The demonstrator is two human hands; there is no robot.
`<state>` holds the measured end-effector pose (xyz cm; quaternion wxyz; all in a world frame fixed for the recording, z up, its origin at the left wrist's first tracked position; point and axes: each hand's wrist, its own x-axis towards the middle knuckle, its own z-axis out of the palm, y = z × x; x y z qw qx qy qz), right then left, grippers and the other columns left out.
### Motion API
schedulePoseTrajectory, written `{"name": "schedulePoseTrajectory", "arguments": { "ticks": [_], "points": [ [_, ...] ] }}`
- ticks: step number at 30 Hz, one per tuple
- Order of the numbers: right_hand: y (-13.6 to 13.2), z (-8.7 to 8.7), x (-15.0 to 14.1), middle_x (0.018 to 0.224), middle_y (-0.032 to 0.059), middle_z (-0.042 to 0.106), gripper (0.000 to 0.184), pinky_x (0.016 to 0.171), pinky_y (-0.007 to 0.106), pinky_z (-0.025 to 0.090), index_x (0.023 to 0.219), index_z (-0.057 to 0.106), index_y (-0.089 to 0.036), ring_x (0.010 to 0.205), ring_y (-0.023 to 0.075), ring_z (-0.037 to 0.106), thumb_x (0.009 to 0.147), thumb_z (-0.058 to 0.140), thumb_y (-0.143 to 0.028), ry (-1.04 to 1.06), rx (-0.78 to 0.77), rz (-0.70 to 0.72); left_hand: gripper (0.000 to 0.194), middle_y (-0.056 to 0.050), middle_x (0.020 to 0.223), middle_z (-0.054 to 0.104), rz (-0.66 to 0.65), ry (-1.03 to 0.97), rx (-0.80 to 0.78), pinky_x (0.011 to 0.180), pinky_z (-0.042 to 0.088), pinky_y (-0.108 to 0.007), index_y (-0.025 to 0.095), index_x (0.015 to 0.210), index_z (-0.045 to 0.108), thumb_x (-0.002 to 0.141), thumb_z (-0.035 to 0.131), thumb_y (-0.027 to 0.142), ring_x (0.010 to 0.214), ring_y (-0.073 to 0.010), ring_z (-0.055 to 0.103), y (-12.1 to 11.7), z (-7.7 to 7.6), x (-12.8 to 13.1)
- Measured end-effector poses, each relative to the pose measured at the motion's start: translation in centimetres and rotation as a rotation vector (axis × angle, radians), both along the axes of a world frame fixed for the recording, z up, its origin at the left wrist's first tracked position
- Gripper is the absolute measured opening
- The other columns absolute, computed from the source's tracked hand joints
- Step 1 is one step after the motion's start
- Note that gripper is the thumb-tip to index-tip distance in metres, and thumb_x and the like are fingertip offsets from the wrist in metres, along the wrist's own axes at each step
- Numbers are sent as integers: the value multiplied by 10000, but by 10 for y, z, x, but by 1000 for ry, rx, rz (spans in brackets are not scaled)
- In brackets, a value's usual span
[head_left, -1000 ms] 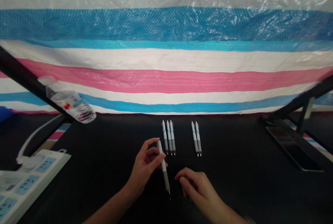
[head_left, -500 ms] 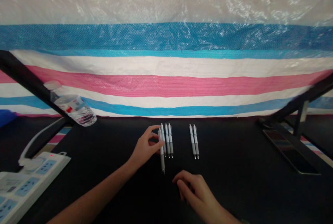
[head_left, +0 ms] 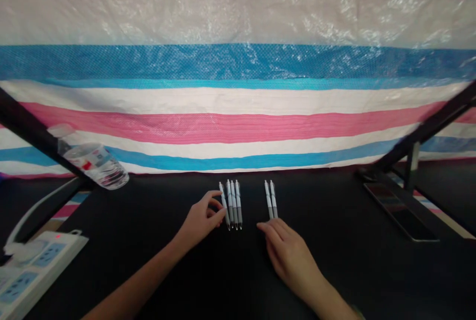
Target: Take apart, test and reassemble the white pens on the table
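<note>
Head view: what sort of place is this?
Probably a makeshift workstation: a flat black table, a striped pink, white and blue plastic sheet behind it, and a long white power strip.

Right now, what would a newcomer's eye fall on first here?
First, the striped sheet, its pink, blue and white bands spanning the upper part of the view. Then white-and-grey pens on the black table below: four by the left hand, two with the right hand at their near ends. At lower left, a red light glows on the white power strip.
</note>
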<state>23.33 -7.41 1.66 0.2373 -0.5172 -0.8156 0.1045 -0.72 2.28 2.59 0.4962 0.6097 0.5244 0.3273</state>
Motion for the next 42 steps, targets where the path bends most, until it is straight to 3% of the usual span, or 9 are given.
{"name": "schedulePoseTrajectory", "arguments": {
  "ticks": [3, 8, 17, 20, 24, 31, 36, 40, 42],
  "points": [
    [9, -14, 11, 1309, 148, 654, 486, 993, 468, 461, 1337, 585, -165, 1241, 321, 568, 876, 522, -22, -319, 194, -33, 408, -32, 904, 665, -19, -3, -12, 584, 610, -331, 194, 1185, 599, 809, 687, 324, 664, -209, 721, -27, 10, -1],
    [11, -30, 12, 1196, 98, 710, 295, 957, 474, 441, 1205, 654, -199, 1147, 315, 615, 933, 597, -101, -469, 298, -28, 319, -53, 952, 663, -110, -65, -46, 583, 600, -308, 233, 1159, 643, 846, 651, 295, 693, -201, 702, -67, 16, 6],
    [13, -10, 8, 969, 75, 703, 120, 849, 376, 501, 1012, 676, -156, 977, 257, 629, 959, 588, -95, -427, 264, 137, 238, -54, 924, 675, -103, -130, -19, 607, 567, -294, 243, 1102, 670, 870, 614, 247, 700, -196, 689, -84, 1, 7],
    [11, -1, 8, 985, 91, 700, 180, 879, 392, 504, 978, 671, -152, 974, 243, 623, 1001, 503, -93, -345, 292, 199, 212, -50, 908, 669, -83, -132, -14, 609, 560, -296, 240, 1079, 676, 879, 609, 258, 688, -193, 683, -85, -2, 4],
    [6, 7, 12, 1034, 110, 696, 215, 819, 377, 526, 1117, 652, -164, 961, 235, 627, 1026, 463, -118, -99, 330, 189, 203, -42, 889, 665, -66, -160, -11, 638, 565, -307, 233, 1069, 670, 877, 614, 262, 695, -192, 678, -85, 1, 3],
    [-3, 5, 13, 821, 27, 612, 202, 684, 307, 527, 997, 605, -207, 764, 181, 621, 880, 681, -60, 585, 441, -96, 226, -23, 846, 645, -26, -190, -48, 606, 542, -295, 218, 1097, 635, 889, 594, 299, 659, -174, 643, -81, 3, 3],
    [-11, 6, 4, 767, -17, 602, 139, 563, 228, 498, 903, 507, -236, 611, 121, 603, 955, 636, -232, 1008, 144, -313, 326, -9, 840, 619, -13, -262, -97, 568, 538, -282, 228, 1202, 565, 894, 611, 323, 640, -162, 613, -79, -2, 3],
    [-13, 8, -9, 647, -45, 598, 260, 503, 214, 475, 848, 426, -243, 514, 110, 585, 992, 584, -391, 1255, -270, -285, 434, -25, 908, 625, -75, -298, -147, 557, 541, -276, 245, 1277, 525, 871, 666, 305, 655, -162, 627, -80, -4, 3],
    [-14, 7, -16, 592, -42, 608, 316, 479, 210, 460, 829, 410, -242, 487, 116, 586, 977, 597, -451, 1309, -440, -232, 341, -14, 849, 619, -97, -317, -152, 548, 530, -263, 223, 1185, 587, 868, 680, 304, 628, -153, 620, -82, -4, 3]
  ]
}}
